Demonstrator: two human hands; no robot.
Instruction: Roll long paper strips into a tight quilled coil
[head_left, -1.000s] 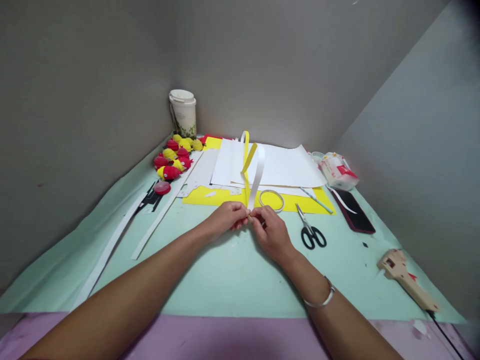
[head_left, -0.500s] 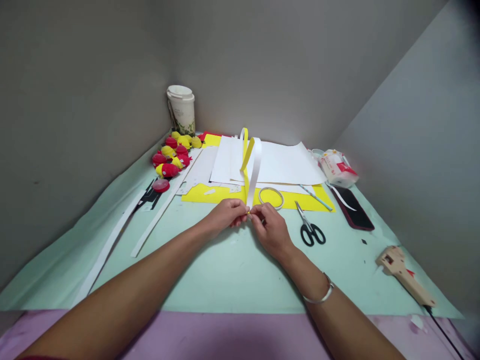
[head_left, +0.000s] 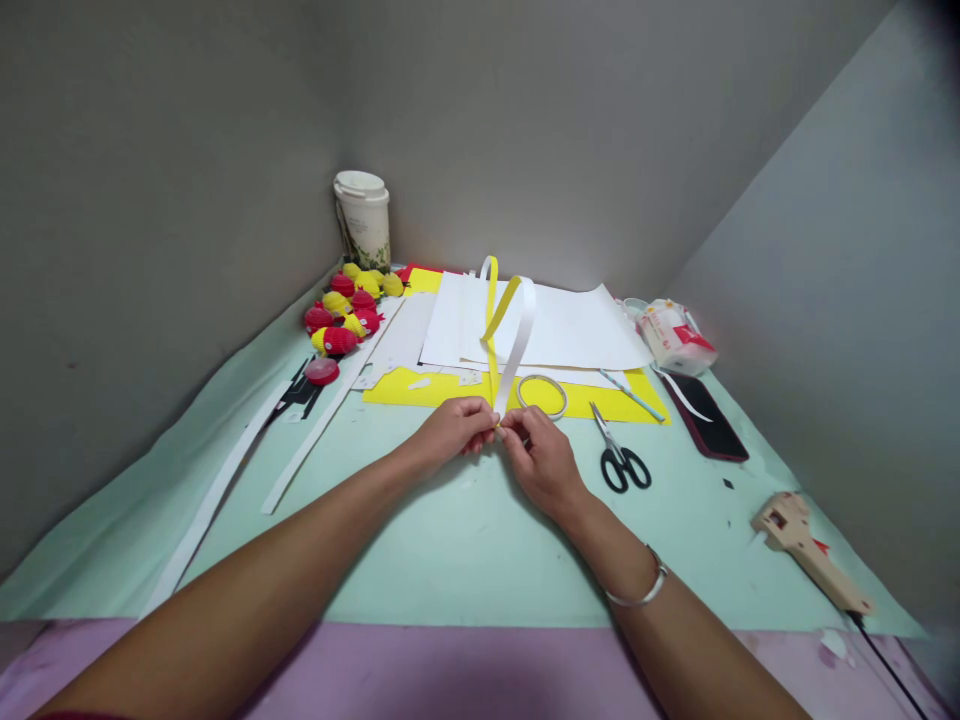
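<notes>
Both hands meet at the middle of the table, pinching the near end of a long paper strip (head_left: 517, 345), yellow on one side and white on the other. From the fingers the strip rises and arcs away in loops over the white sheets. My left hand (head_left: 459, 426) grips it between thumb and fingertips. Close against it, my right hand (head_left: 538, 452) pinches the same end, where a small yellow bit shows between the fingertips. Just beyond the right hand lies a roll of tape (head_left: 564, 398). Black-handled scissors (head_left: 619, 455) rest to its right.
White paper sheets (head_left: 570, 330) overlie yellow paper (head_left: 397, 392) at the back. Red and yellow corrugated pieces (head_left: 337, 340) and a lidded cup (head_left: 366, 225) stand at left, with white strips (head_left: 322, 430). At right are a phone (head_left: 709, 420), a tissue pack (head_left: 679, 335) and a glue gun (head_left: 814, 555).
The strip's near loop has swung slightly to the right. Both hands keep nearly the same place and pinch.
</notes>
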